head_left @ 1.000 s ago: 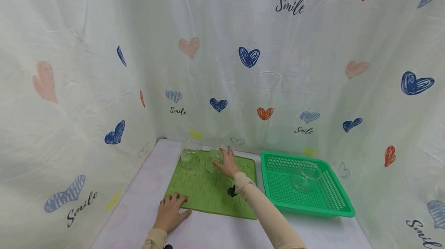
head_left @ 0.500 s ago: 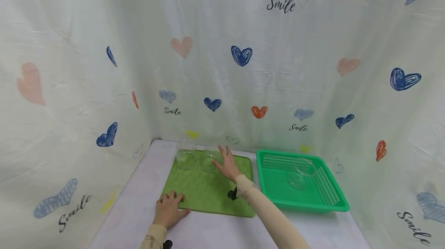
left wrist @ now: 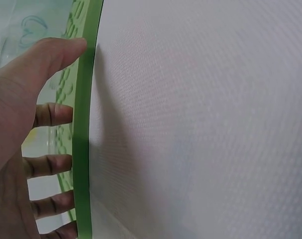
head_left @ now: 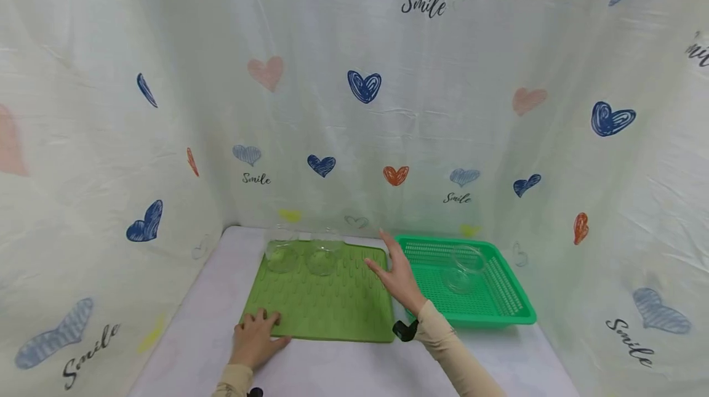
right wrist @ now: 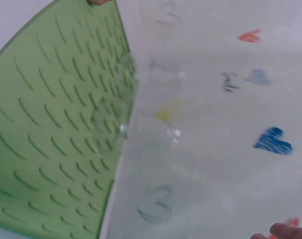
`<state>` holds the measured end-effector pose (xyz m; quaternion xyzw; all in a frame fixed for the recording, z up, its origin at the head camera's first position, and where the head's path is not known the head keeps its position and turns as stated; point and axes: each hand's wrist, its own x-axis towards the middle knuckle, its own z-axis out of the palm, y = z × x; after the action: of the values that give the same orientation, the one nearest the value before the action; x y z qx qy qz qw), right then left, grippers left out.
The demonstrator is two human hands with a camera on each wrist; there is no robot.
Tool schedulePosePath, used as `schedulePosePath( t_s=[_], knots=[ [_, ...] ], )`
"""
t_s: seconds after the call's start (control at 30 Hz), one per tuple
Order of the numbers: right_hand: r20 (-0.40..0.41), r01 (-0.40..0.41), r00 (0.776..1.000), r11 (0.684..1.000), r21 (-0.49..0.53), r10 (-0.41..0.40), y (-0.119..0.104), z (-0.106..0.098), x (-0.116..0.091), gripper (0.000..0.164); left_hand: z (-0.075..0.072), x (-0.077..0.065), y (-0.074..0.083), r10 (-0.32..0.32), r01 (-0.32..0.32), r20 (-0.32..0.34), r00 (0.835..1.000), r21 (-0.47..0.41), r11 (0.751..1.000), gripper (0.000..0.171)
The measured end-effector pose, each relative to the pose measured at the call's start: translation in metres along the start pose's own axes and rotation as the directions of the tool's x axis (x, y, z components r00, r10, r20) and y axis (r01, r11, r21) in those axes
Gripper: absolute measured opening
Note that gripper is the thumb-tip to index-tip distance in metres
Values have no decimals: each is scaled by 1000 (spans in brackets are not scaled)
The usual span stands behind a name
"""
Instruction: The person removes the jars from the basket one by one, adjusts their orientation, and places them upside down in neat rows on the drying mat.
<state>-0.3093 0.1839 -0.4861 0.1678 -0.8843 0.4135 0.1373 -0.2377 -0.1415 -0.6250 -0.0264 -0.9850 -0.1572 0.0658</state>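
Two clear glass vessels stand side by side at the back of a green ridged mat point(head_left: 327, 304): a left glass point(head_left: 282, 255) and a right glass point(head_left: 323, 256). My left hand point(head_left: 255, 338) rests at the mat's front left corner, fingertips on its edge; the left wrist view shows its thumb point(left wrist: 61, 50) spread from the fingers. Holding nothing, my right hand point(head_left: 400, 277) is raised between the mat and a green basket point(head_left: 471, 322), thumb and fingers apart. Inside that basket sits another clear glass point(head_left: 464, 269), tilted.
A white cloth point(head_left: 332, 372) covers the table. Behind it and along both sides hangs a pale curtain point(head_left: 354, 126) printed with hearts and "Smile". The basket has raised slotted walls and stands right of the mat.
My right hand has let go of the right glass on the mat and moved right toward the basket. The left hand stays at the mat's corner. The head view has turned slightly right.
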Motion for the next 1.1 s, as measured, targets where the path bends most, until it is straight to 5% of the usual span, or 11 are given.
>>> schedulePosePath(
  t_s=[0.37,0.67,0.9,1.1],
  knots=[
    [-281,-98,957,994,-56,78,36,-79,-63,88,-6,0,4,-2,3,57,998,-11,1000,54],
    [-337,-281,908,959,-50,248,79,-123,-92,97,-9,0,2,7,-6,59,998,-10,1000,54],
    [-244,-474,860,879,-60,447,119,-142,-72,108,-12,0,2,7,-6,58,998,-14,1000,52],
    [-51,-608,787,787,101,614,143,-149,-55,118,-11,-1,4,1,0,69,998,-12,1000,50]
  ],
)
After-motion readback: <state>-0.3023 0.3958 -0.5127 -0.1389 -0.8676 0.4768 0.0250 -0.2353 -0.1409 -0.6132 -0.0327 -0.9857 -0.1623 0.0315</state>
